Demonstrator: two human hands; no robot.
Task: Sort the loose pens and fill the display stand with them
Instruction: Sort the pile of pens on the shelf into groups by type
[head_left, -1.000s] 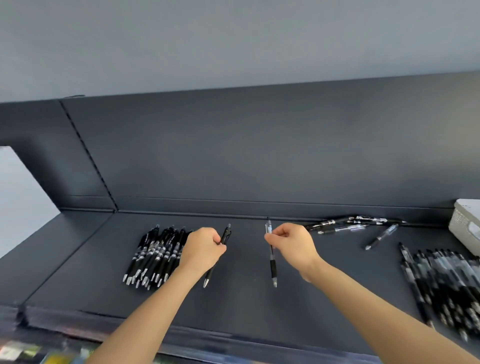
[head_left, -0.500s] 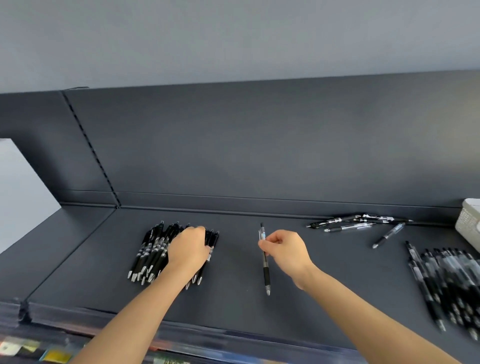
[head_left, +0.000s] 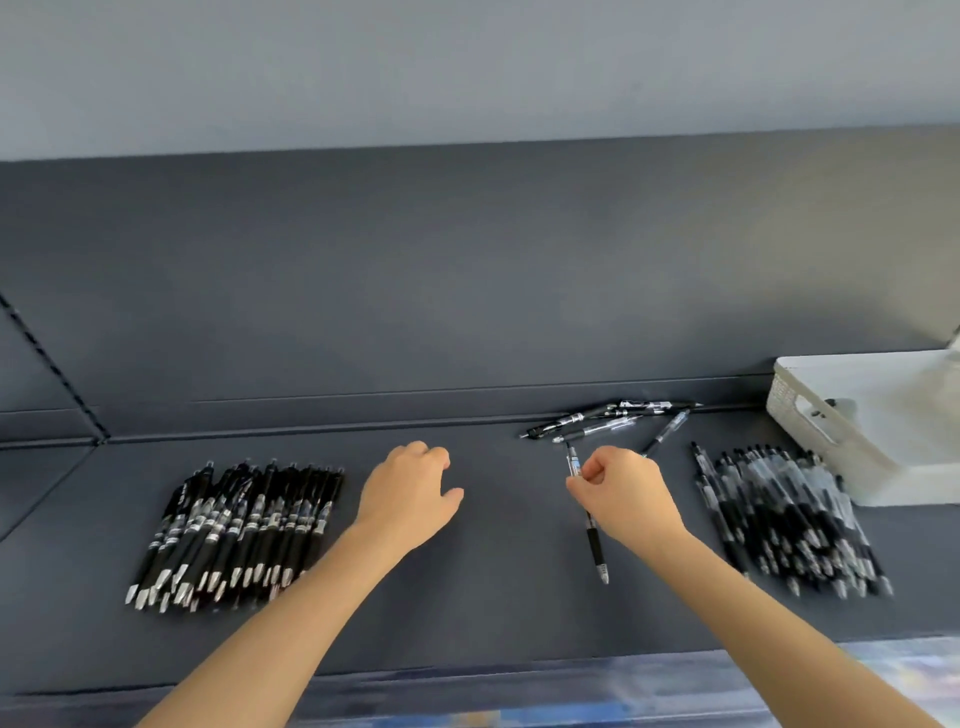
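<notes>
A row of black pens (head_left: 239, 530) lies side by side on the left of the dark shelf (head_left: 493, 613), tips toward me. My left hand (head_left: 410, 493) hovers just right of that row, fingers loosely curled, holding nothing. My right hand (head_left: 621, 493) pinches a clear-barrelled pen (head_left: 592, 530) near its clip end; the pen hangs with its tip toward me. A second pile of clear pens (head_left: 789, 519) lies to the right. Several loose pens (head_left: 613, 418) are scattered against the shelf's back wall.
A white plastic basket (head_left: 862, 426) stands at the far right, beside the clear-pen pile. The shelf's back panel (head_left: 467, 286) rises behind everything. A blurred coloured strip runs along the front edge (head_left: 571, 696). Bare shelf lies between the two piles.
My left hand has set its black pen down onto the left row and come away to the right with nothing in it. My right hand still holds the clear pen. The view has shifted rightward.
</notes>
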